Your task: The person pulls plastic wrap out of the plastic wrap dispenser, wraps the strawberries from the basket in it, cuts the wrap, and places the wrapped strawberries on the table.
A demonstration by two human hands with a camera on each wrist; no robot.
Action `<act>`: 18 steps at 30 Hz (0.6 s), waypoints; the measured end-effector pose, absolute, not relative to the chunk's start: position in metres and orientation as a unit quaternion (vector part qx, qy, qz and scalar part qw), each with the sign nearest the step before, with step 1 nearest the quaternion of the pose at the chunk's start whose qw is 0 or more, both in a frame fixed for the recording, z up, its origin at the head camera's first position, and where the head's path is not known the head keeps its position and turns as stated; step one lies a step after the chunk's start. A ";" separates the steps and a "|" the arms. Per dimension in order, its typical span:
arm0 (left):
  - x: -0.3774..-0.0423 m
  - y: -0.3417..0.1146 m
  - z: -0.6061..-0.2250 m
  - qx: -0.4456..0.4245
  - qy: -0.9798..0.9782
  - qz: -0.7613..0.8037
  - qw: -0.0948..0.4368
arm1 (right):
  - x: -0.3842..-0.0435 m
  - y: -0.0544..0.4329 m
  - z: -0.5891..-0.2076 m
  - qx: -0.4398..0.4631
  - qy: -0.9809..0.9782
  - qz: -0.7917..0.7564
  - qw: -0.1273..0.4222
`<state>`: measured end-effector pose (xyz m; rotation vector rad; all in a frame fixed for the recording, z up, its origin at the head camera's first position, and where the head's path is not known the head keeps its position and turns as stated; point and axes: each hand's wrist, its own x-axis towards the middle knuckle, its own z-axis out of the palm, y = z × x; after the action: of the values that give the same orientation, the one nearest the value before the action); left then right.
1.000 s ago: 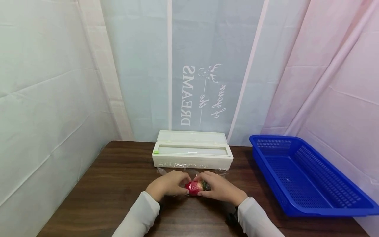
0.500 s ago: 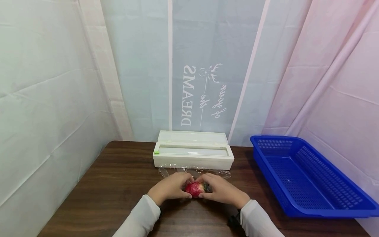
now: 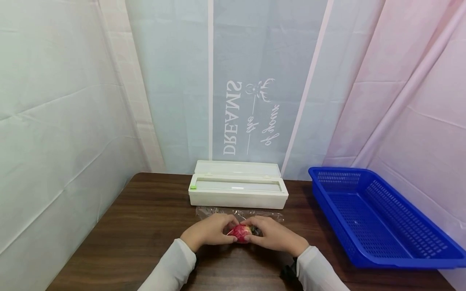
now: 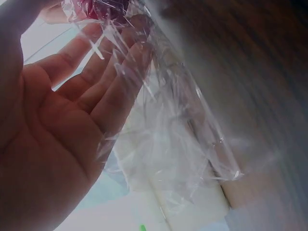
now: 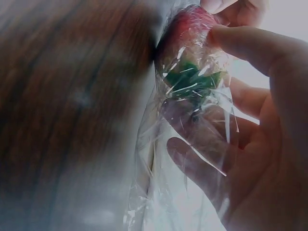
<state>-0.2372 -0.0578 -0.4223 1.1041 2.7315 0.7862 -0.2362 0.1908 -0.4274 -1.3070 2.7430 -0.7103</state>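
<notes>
A red strawberry (image 3: 240, 233) with a pale end and green leaves lies low over the table, in clear plastic wrap (image 5: 144, 168). My left hand (image 3: 209, 230) pinches its red end between thumb and fingers. On the leafy side, my right hand (image 3: 278, 234) grips it, with the thumb on the near face. In the right wrist view, film covers the leaves (image 5: 192, 79) and trails past the right fingers. Crinkled film also hangs along the left fingers (image 4: 115, 91) in the left wrist view. The strawberry's underside is hidden.
Behind the hands stands a white plastic-wrap dispenser (image 3: 238, 200), its lid (image 3: 238, 168) raised and a green slider (image 3: 193, 187) at its left. A blue perforated basket (image 3: 340, 220) sits at the right on the dark wooden table (image 3: 145, 218). Curtains enclose the back and sides.
Both hands and the strawberry have shifted slightly toward me. The film's far edge, earlier up against the dispenser's front, now lies lower on the table before it.
</notes>
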 end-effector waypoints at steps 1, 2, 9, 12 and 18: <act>-0.237 -0.058 -0.422 0.365 0.893 0.260 0.045 | -0.236 0.191 -0.427 -0.422 0.878 -0.228 0.009; -0.237 -0.059 -0.421 0.369 0.890 0.263 0.043 | -0.236 0.191 -0.428 -0.424 0.876 -0.228 0.008; -0.237 -0.061 -0.420 0.369 0.885 0.279 0.055 | -0.237 0.191 -0.427 -0.424 0.867 -0.260 0.036; -0.237 -0.061 -0.420 0.359 0.887 0.283 0.069 | -0.236 0.191 -0.427 -0.413 0.872 -0.259 0.037; -0.237 -0.063 -0.421 0.354 0.887 0.283 0.084 | -0.235 0.190 -0.427 -0.407 0.881 -0.239 0.017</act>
<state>-0.2372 -0.0634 -0.4207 1.0568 2.6474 0.8448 -0.2347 0.1904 -0.4274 -1.2648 2.7386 -0.7439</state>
